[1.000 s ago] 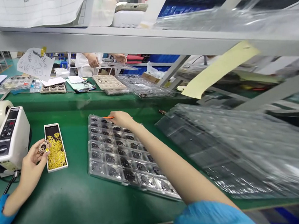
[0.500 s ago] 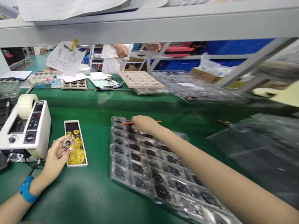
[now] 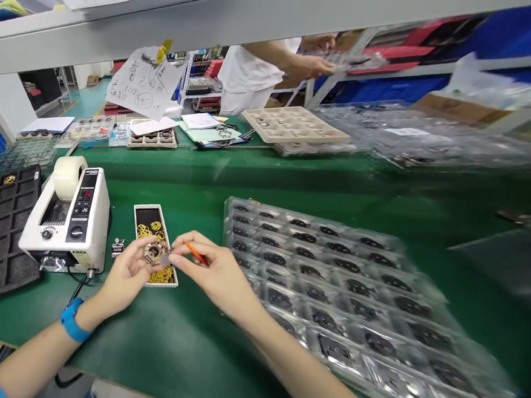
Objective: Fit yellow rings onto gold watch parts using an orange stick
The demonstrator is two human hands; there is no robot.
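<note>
My left hand holds a round metal watch movement between thumb and fingertips, over the white box of yellow rings. Closed around a thin orange tool, my right hand is right beside the movement. A small flat grey piece shows at my right fingertips, against the movement's edge. Whether it touches the movement I cannot tell. The orange tool's tip is hidden by the fingers.
A clear blister tray of dark round parts lies to the right. Left stand a white tape dispenser, a small counter and a black compartment tray. A shelf beam crosses above. Behind it, a person's hands hold something clear.
My right hand has come left from the blister tray's far corner to the watch movement, bringing the orange tool. The grey piece now shows at its fingertips. The view has shifted.
</note>
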